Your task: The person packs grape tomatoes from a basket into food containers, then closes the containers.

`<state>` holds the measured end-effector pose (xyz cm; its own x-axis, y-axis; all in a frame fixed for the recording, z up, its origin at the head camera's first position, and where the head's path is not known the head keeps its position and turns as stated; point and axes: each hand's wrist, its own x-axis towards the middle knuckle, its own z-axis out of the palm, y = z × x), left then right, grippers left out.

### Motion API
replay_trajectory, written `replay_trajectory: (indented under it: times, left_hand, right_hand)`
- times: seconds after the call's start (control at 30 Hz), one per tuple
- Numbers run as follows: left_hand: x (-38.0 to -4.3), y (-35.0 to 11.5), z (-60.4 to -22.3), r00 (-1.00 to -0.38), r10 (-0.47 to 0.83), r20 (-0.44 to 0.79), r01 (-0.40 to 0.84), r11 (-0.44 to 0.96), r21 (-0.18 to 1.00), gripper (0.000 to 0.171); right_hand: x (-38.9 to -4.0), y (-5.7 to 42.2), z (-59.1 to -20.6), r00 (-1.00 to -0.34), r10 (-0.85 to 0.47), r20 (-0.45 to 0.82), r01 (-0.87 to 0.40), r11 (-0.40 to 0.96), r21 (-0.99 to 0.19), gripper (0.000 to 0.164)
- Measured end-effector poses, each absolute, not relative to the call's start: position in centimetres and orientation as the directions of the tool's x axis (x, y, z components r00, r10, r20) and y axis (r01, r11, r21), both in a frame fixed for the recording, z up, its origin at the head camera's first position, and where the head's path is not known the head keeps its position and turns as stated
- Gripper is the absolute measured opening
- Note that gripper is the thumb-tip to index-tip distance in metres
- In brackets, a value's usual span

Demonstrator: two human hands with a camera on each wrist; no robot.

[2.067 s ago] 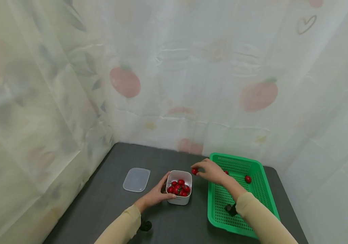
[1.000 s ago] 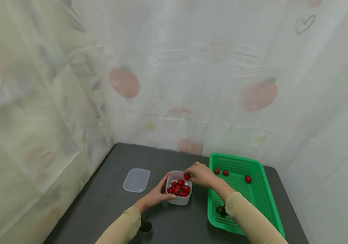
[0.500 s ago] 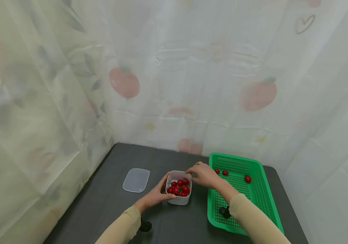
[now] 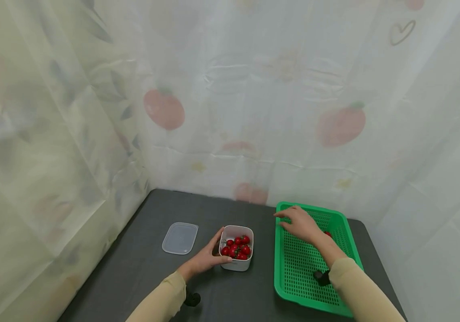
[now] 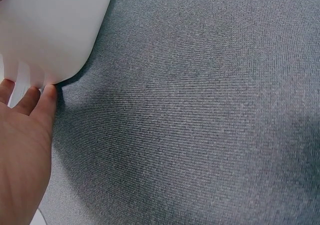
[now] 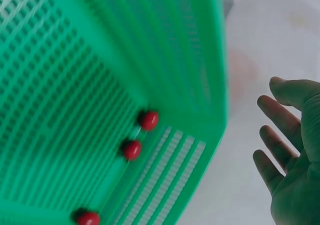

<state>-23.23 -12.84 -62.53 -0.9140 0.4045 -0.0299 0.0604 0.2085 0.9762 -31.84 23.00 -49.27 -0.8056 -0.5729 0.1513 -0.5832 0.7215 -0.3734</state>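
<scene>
A white square plastic container [image 4: 236, 264] stands on the dark table with several cherry tomatoes [image 4: 235, 248] in it. My left hand [image 4: 205, 259] grips its left side, thumb at the near rim; the left wrist view has fingers [image 5: 46, 102] against the white wall. Over the far left part of a green basket [image 4: 279, 268] hovers my right hand [image 4: 300, 224], fingers spread and holding nothing. In the right wrist view, three cherry tomatoes [image 6: 132, 150] lie in the basket, apart from the hand. In the head view that hand and arm mostly hide them.
A translucent lid [image 4: 180, 238] lies flat on the table [image 4: 214, 295], left of the container. Printed curtains hang behind the table and along its sides. A dark strap piece [image 4: 192, 298] hangs at the left wrist.
My right hand brought a cherry tomato over the white container and let it go inside. It then moved right, back over the green basket. My left hand stayed on the container.
</scene>
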Motion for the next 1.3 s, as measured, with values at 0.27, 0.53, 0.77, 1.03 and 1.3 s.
replay_trajectory:
  times: [0.27, 0.53, 0.77, 1.03, 1.3]
  left_hand:
    - [-23.3, -12.7, -62.6, -0.917, 0.396, -0.04, 0.049, 0.212, 0.976, 0.106]
    - [-23.1, -12.8, -62.4, -0.917, 0.398, -0.035, 0.055, 0.213, 0.976, 0.105]
    - [-23.2, -12.8, -62.4, -0.916, 0.4, -0.038, 0.048, 0.204, 0.978, 0.106]
    - [-23.2, -12.8, -62.6, -0.911, 0.41, -0.03, 0.059, 0.202, 0.978, 0.104]
    - [-23.1, -12.7, -62.4, -0.916, 0.399, -0.037, 0.048, 0.201, 0.978, 0.105]
  right_hand:
    - [-32.3, 27.2, -49.3, -0.87, -0.473, 0.135, -0.487, 0.786, -0.381, 0.031]
    - [-33.0, 28.3, -50.9, -0.893, -0.445, 0.066, -0.434, 0.816, -0.38, 0.033]
    - [-33.6, 28.1, -52.9, -0.898, -0.437, -0.052, -0.4, 0.861, -0.313, 0.04]
    - [-33.6, 27.5, -54.9, -0.903, -0.407, -0.14, -0.366, 0.897, -0.246, 0.05]
    - [-33.5, 26.8, -56.5, -0.916, -0.352, -0.193, -0.296, 0.917, -0.268, 0.054]
